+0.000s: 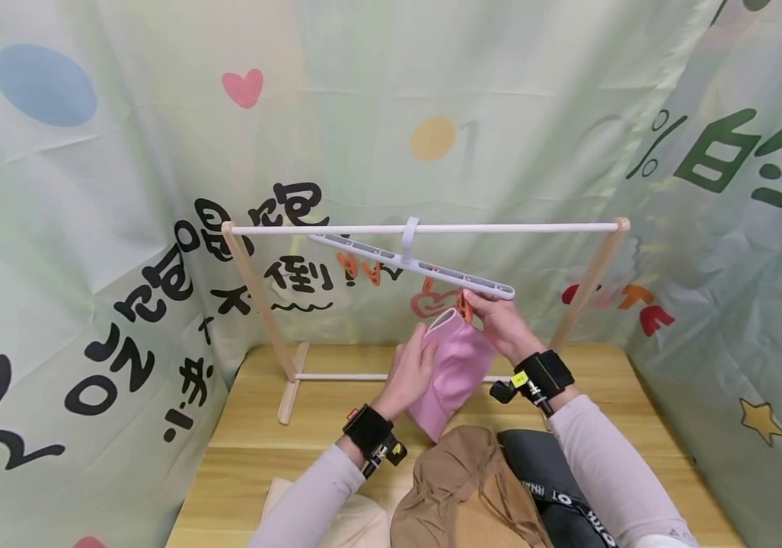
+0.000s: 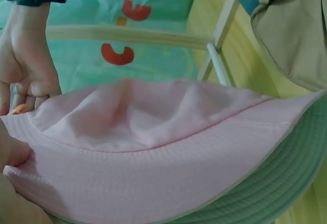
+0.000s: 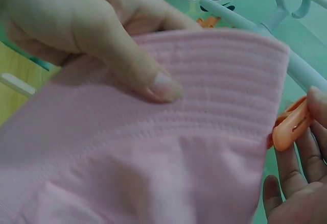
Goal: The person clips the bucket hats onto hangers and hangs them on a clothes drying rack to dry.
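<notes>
A pink bucket hat (image 1: 458,364) hangs tilted below the pale hanger (image 1: 455,275). My left hand (image 1: 411,373) grips its brim, thumb on the pink outer face in the right wrist view. An orange clip (image 3: 292,127) sits at the hat's edge, pinched between the thumb and fingers of my right hand (image 1: 505,326). Whether the clip's tips bite on the fabric is hidden. In the left wrist view the brim's pale greenish underside (image 2: 286,183) shows, stitched in rows.
The hanger hooks over the white top bar (image 1: 521,227) of a wooden-legged rack, slanting down to the right. On the wooden table (image 1: 247,457) in front lie a brown hat (image 1: 452,472), a black folded item with lettered band (image 1: 534,457) and a cream cloth (image 1: 356,525).
</notes>
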